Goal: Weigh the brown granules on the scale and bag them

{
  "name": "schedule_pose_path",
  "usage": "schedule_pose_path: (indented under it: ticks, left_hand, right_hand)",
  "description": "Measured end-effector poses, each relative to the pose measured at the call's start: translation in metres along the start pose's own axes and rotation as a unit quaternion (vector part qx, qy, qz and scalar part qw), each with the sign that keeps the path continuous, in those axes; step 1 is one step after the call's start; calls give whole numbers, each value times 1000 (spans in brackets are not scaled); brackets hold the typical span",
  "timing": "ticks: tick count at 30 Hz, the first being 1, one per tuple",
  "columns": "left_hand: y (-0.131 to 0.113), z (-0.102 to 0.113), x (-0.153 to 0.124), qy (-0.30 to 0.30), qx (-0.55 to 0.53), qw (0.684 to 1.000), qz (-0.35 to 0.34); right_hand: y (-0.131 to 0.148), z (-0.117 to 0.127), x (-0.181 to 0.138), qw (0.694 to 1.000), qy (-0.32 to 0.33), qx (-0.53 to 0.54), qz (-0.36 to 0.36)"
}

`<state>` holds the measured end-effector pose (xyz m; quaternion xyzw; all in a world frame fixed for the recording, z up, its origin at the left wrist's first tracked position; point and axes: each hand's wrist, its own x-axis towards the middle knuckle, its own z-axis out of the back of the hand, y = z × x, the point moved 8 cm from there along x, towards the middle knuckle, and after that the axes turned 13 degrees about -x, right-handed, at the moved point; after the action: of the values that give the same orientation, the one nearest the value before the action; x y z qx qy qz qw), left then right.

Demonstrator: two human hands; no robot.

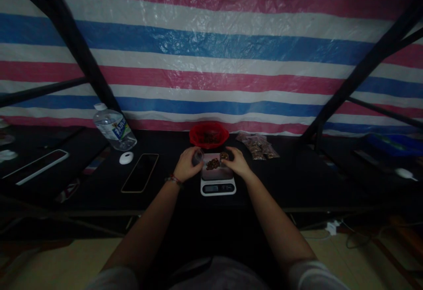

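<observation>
A white digital kitchen scale (218,188) lies in front of me with a small pile of brown pieces (213,163) on its plate. At the plate's left edge my left hand (187,165) is closed around a small clear container (198,157), which looks like a cup. My right hand (238,162) grips another small clear container (224,155) with brown pieces in it, over the plate's right side. Just behind the scale stands a red plastic basket (194,139) holding more dark brown pieces. The exact kind of the pieces is too dim to tell.
Several filled clear bags (259,146) lie to the right of the basket. On the left are a phone (140,173), a white rounded case (126,158) and a large clear bottle (114,127). Dark frame bars slope down on both sides before a striped plastic sheet (211,56).
</observation>
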<state>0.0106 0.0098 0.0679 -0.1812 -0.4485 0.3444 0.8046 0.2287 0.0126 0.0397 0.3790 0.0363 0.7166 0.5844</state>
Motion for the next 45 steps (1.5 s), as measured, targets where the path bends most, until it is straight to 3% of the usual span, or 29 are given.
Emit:
schedule_pose_path:
  ticks: [7, 11, 16, 19, 26, 38, 45]
  left_hand:
    - [11, -21, -8, 12, -37, 999, 8]
    - [7, -28, -13, 37, -30, 999, 2]
    - [10, -26, -12, 20, -44, 999, 13]
    - [13, -25, -12, 10, -52, 998, 19]
    - [18, -23, -14, -9, -82, 996, 41]
    - [20, -20, -15, -25, -127, 989, 70]
    - [18, -24, -14, -5, -120, 991, 55]
  right_hand:
    - [1, -18, 2, 996, 35, 86, -15]
    - [23, -17, 3, 987, 47, 155, 8]
    - [46, -25, 4, 978, 86, 191, 5]
    - [55, -26, 6, 981, 100, 167, 15]
    - [94, -10, 12, 981, 115, 56, 144]
    - [103, -15, 12, 978, 128, 52, 158]
    - [90, -13, 5, 974, 170, 21, 149]
